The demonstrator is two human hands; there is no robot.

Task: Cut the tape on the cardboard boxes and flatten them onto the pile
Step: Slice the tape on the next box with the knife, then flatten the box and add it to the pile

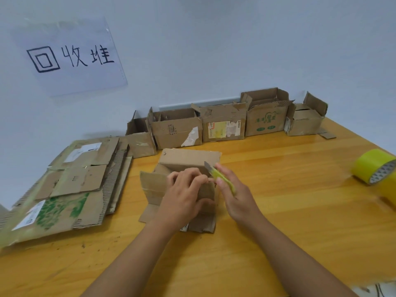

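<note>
A small brown cardboard box (188, 159) lies on its side at the middle of the wooden table (278, 200), its flaps spread toward me. My left hand (184, 194) grips the box's near side, fingers curled over its edge. My right hand (233, 194) holds a yellow-green utility knife (218, 175) with the blade out, its tip at the box's right edge. A pile of flattened cardboard (68, 189) lies to the left.
Several open boxes (222, 123) stand in a row against the wall at the back. Rolls of yellow tape (375, 166) sit at the table's right edge. A paper sign (70, 58) hangs on the wall above the pile.
</note>
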